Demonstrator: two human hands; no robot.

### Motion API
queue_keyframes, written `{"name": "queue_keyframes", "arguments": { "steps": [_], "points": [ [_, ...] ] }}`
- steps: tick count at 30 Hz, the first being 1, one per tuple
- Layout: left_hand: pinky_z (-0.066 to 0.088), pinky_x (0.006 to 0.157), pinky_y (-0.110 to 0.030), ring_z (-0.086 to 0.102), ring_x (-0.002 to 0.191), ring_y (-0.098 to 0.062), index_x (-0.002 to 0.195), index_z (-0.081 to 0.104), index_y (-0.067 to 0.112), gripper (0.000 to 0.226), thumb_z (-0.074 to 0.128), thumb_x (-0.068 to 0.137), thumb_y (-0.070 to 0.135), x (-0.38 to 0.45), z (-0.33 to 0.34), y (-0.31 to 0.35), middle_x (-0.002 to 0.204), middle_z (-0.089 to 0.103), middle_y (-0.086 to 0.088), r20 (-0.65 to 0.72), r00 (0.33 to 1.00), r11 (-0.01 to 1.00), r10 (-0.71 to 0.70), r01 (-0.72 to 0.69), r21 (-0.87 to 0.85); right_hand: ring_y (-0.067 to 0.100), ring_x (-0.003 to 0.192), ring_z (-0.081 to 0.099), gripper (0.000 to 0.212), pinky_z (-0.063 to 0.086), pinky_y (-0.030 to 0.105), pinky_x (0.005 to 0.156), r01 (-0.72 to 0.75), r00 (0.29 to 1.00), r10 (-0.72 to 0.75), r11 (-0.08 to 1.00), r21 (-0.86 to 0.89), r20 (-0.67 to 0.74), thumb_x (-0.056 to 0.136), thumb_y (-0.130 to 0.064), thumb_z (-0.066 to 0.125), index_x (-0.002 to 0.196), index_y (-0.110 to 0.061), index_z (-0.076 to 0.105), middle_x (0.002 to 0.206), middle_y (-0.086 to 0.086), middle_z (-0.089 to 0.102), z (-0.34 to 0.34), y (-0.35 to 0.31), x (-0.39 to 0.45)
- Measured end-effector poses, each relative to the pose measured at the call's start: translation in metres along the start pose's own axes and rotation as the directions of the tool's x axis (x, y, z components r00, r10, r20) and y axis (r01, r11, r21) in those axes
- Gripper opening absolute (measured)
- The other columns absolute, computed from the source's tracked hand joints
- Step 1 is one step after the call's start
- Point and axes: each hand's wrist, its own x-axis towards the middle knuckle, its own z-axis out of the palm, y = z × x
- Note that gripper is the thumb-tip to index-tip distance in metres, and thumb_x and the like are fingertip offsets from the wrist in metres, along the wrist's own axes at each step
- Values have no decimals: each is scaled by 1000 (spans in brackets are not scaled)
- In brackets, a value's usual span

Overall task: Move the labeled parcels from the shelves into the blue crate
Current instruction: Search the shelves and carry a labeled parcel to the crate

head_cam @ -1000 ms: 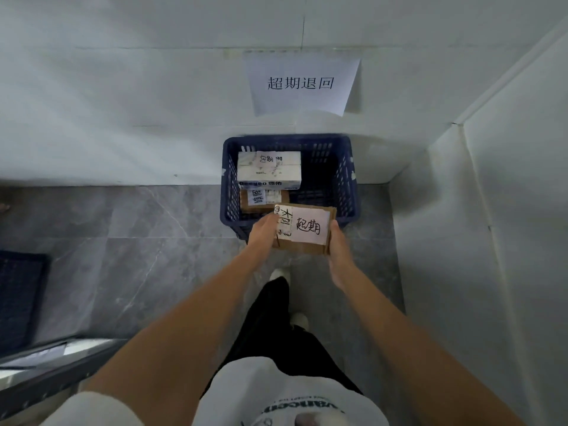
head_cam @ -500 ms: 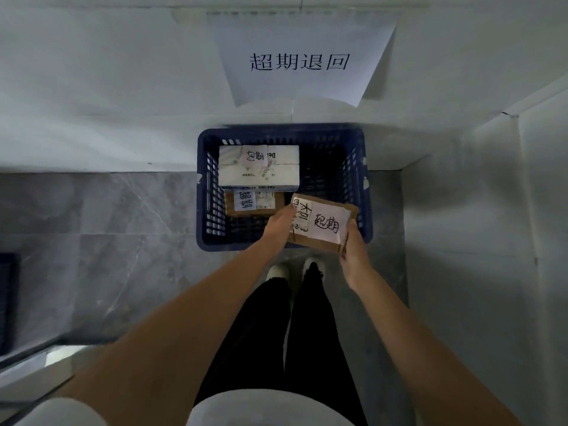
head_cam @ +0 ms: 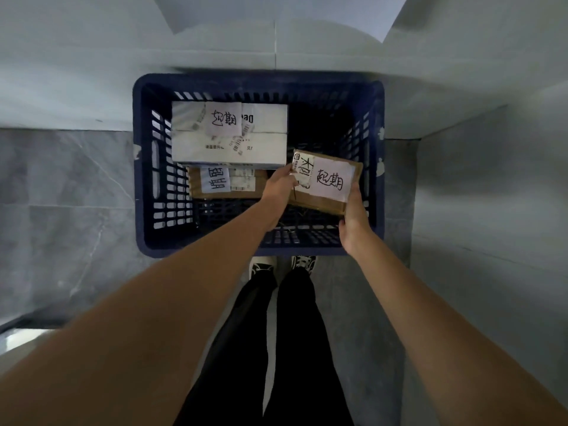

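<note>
A brown cardboard parcel [head_cam: 325,182] with a white handwritten label is held over the right half of the blue crate [head_cam: 142,210]. My left hand [head_cam: 278,187] grips its left edge and my right hand [head_cam: 355,215] grips its near right corner. Inside the crate, at the back left, a white labeled box [head_cam: 229,133] lies on top of a brown labeled parcel [head_cam: 224,183]. The crate stands on the floor against the wall.
White walls close in behind the crate and on the right, forming a corner. Grey tiled floor spreads to the left. A sheet of paper [head_cam: 276,13] hangs on the wall above the crate. My legs and shoes [head_cam: 282,264] stand just before the crate.
I have stepped closer and leaned over the crate. The parcel in both hands has moved from the crate's near rim to above its right interior.
</note>
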Motion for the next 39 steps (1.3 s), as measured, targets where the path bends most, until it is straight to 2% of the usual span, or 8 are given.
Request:
{"name": "queue_keyframes", "arguments": {
  "steps": [4,14,17,23,28,35,37,39],
  "points": [
    [38,94,-25,44,125,-20,143,42,17,50,40,95,2,24,6,-10,139,47,-5,-30,999,1000,17,-17,-24,13,140,32,62,18,33,114,-33,999,33,999,13,4,95,-66,25,144,-33,43,152,-6,39,1,7,33],
    [39,109,-40,50,125,-23,142,44,23,57,48,86,12,86,12,-41,133,54,1,-19,998,991,-57,54,-121,17,131,45,51,30,38,116,-44,999,45,996,77,-8,101,-52,26,135,-26,54,141,-3,52,7,30,111],
    [37,108,-42,49,125,-24,140,47,31,70,48,71,20,115,20,-53,135,57,0,-9,999,980,-51,49,-191,19,123,52,40,37,40,112,-16,1000,16,995,95,-3,103,-38,32,133,-26,55,133,-1,59,11,34,133],
    [41,105,-46,50,122,-32,145,39,18,58,42,88,7,134,35,-64,137,53,-10,-187,960,840,-207,76,-537,18,122,53,40,41,34,108,57,996,-64,993,101,66,104,-19,38,142,-25,47,136,2,57,17,46,163],
    [40,108,-42,51,124,-30,145,40,22,50,41,97,7,150,26,-79,138,54,-10,-204,970,878,-130,17,-479,18,125,53,42,39,44,111,137,987,-141,989,49,73,100,-34,42,141,-37,45,137,-5,57,33,50,172],
    [35,107,-23,49,128,-22,146,36,12,49,44,99,3,155,14,-79,143,48,-11,-126,985,838,-121,34,-544,18,123,53,42,41,41,109,140,989,-142,988,71,32,104,-27,33,145,-34,41,139,-3,55,37,38,188],
    [36,106,-22,53,121,-17,144,39,10,46,45,99,3,157,16,-77,136,54,-9,-113,989,851,-99,25,-524,16,124,52,42,40,39,110,170,985,-172,982,78,21,103,-31,35,144,-34,42,140,-3,54,34,37,189],
    [41,99,-20,56,101,-10,141,42,5,42,45,99,2,160,20,-75,110,61,-2,-96,994,873,-49,-4,-488,14,126,49,43,38,37,111,218,976,-220,971,94,4,103,-37,37,145,-36,40,143,-5,50,31,32,192]
  ]
}}
